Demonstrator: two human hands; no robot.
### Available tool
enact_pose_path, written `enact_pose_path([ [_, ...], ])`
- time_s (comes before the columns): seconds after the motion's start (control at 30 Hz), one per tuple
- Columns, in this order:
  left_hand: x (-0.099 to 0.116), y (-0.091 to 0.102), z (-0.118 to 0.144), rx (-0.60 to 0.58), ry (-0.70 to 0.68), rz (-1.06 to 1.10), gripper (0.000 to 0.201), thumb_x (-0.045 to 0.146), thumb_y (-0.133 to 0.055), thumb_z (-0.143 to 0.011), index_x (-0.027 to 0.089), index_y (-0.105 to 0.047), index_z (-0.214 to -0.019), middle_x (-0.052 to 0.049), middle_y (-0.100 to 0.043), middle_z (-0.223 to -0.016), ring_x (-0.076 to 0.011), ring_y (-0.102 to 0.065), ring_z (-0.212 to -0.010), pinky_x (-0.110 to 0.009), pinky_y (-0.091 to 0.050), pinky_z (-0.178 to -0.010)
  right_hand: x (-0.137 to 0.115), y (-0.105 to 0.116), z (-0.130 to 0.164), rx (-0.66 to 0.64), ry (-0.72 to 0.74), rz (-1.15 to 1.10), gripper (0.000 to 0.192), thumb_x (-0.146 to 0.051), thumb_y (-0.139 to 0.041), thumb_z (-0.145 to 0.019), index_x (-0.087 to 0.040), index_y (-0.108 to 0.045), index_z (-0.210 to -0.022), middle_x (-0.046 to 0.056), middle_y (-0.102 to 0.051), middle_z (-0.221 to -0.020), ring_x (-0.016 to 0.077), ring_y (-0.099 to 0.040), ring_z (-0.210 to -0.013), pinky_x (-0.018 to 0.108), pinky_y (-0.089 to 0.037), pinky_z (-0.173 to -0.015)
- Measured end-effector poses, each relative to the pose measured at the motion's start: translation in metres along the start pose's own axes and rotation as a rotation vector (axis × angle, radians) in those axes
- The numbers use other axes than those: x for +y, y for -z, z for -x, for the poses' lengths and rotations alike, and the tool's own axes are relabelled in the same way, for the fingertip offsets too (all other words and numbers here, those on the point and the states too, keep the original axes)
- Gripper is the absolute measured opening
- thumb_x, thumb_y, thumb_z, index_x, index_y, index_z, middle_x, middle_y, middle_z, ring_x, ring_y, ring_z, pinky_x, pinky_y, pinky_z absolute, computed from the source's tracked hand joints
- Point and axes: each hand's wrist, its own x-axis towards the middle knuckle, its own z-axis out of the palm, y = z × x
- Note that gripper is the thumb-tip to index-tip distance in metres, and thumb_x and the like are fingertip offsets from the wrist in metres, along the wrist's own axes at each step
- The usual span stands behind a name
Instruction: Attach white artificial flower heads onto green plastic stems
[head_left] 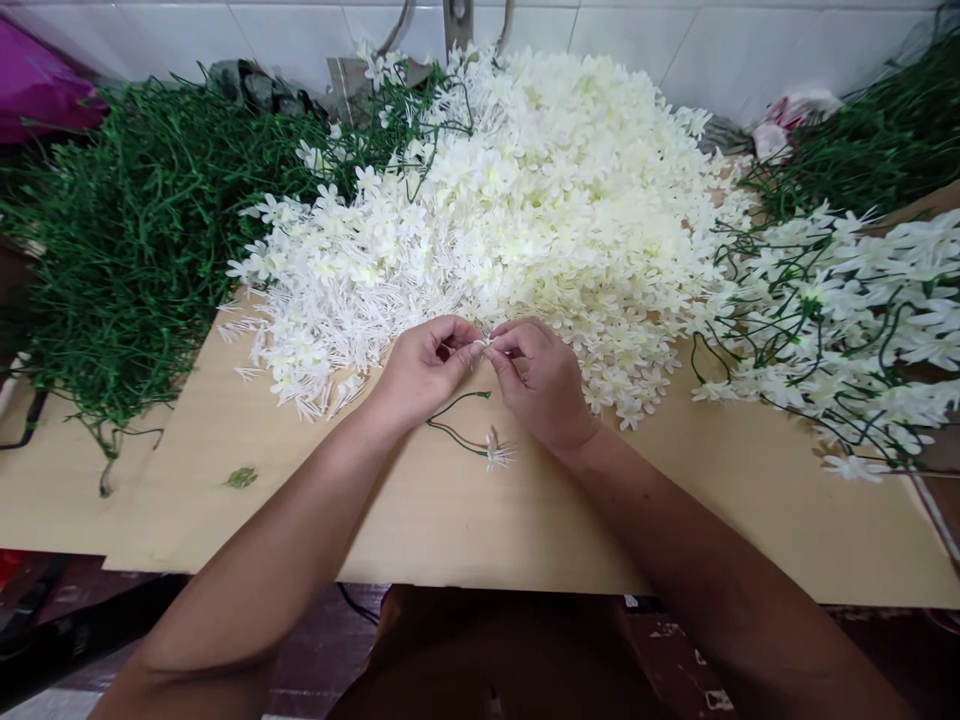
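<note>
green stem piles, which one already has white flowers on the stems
The pile of green wire stems on the right: white plastic flowers sit all along its stems. The big tangle of green stems on the left is bare.

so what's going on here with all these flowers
A person sits at a wooden board covered in artificial flower parts. The left hand and right hand meet in front of a big pile of white blossoms, pinching one small white blossom together. A thin green stem with one flower on it lies just below the hands. Bare green stems are heaped at left, finished sprays at right.
</note>
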Motion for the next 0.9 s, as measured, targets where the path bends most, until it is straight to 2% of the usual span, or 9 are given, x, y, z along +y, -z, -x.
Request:
enact_pose_path([
  [0.13, 0.0, 0.001, -0.0008, -0.034, 0.009, 0.158, 0.013, 0.023, -0.063, -0.079, 0.016, -0.063, -0.089, -0.002, -0.065, -0.073, -0.0115, -0.059, -0.067, -0.025, -0.049, -0.067, 0.0016, 0.004, -0.0018, -0.033, -0.198, -0.276, 0.007, -0.022, -0.06, -0.082, -0.02, -0.057, -0.075, 0.002, -0.064, -0.076, 0.0153, -0.06, -0.069, 0.03, -0.051, -0.065],
  [0.2, -0.0016, 0.0003, -0.0018, -0.026, 0.016, 0.162, 0.013, 0.023, -0.066, -0.077, 0.016, -0.063, -0.088, -0.001, -0.064, -0.072, -0.0108, -0.058, -0.065, -0.024, -0.048, -0.065, 0.0017, 0.006, -0.0027, -0.045, -0.267, -0.372, 0.007, -0.022, -0.062, -0.079, -0.019, -0.058, -0.075, 0.0, -0.062, -0.069, 0.0129, -0.057, -0.062, 0.029, -0.049, -0.061],
  [0.33, -0.005, -0.001, -0.0027, -0.014, 0.028, 0.115, 0.015, 0.027, -0.071, -0.073, 0.015, -0.065, -0.08, -0.002, -0.065, -0.071, -0.0115, -0.058, -0.066, -0.024, -0.046, -0.063, -0.0001, 0.007, -0.0042, -0.051, -0.333, -0.479, 0.009, -0.023, -0.066, -0.075, -0.018, -0.059, -0.073, -0.002, -0.061, -0.064, 0.0107, -0.055, -0.058, 0.026, -0.047, -0.058],
  [0.57, -0.0021, -0.0003, -0.0002, -0.033, 0.024, 0.097, 0.018, 0.031, -0.069, -0.074, 0.015, -0.065, -0.08, -0.002, -0.066, -0.072, -0.012, -0.057, -0.066, -0.023, -0.044, -0.062, -0.0003, 0.0016, -0.0036, -0.02, -0.337, -0.507, 0.014, -0.024, -0.07, -0.074, -0.019, -0.058, -0.071, -0.003, -0.059, -0.064, 0.0087, -0.052, -0.058, 0.023, -0.045, -0.056],
  [0.67, -0.0001, -0.0006, 0.0004, -0.032, 0.011, 0.106, 0.017, 0.031, -0.068, -0.074, 0.015, -0.064, -0.079, -0.002, -0.065, -0.072, -0.0122, -0.057, -0.067, -0.024, -0.044, -0.063, 0.0006, -0.0005, -0.003, 0.008, -0.335, -0.595, 0.024, -0.032, -0.076, -0.072, -0.02, -0.056, -0.078, -0.003, -0.06, -0.07, 0.0092, -0.056, -0.063, 0.023, -0.048, -0.059],
  [0.73, 0.0008, -0.0009, 0.0005, -0.031, 0.003, 0.121, 0.017, 0.032, -0.067, -0.075, 0.015, -0.062, -0.079, -0.003, -0.064, -0.073, -0.0123, -0.057, -0.068, -0.024, -0.044, -0.064, 0.0008, -0.0007, -0.0029, -0.023, -0.336, -0.67, 0.032, -0.038, -0.079, -0.07, -0.021, -0.057, -0.084, -0.003, -0.061, -0.074, 0.01, -0.058, -0.066, 0.024, -0.05, -0.061],
  [0.83, 0.0021, 0.0012, 0.0007, -0.067, 0.004, 0.116, 0.018, 0.032, -0.065, -0.075, 0.016, -0.059, -0.078, -0.002, -0.062, -0.072, -0.012, -0.055, -0.066, -0.024, -0.043, -0.062, 0.0002, 0.0016, -0.0023, -0.094, -0.316, -0.665, 0.028, -0.039, -0.076, -0.073, -0.02, -0.058, -0.082, -0.002, -0.061, -0.073, 0.01, -0.058, -0.066, 0.025, -0.049, -0.062],
  [0.9, 0.0028, 0.0061, 0.0012, -0.13, 0.005, 0.081, 0.019, 0.034, -0.063, -0.077, 0.016, -0.057, -0.077, -0.001, -0.06, -0.07, -0.0115, -0.053, -0.064, -0.023, -0.041, -0.059, -0.0015, 0.0051, -0.0011, -0.091, -0.305, -0.601, 0.023, -0.037, -0.074, -0.076, -0.019, -0.059, -0.077, -0.003, -0.06, -0.069, 0.0097, -0.056, -0.063, 0.026, -0.048, -0.061],
])
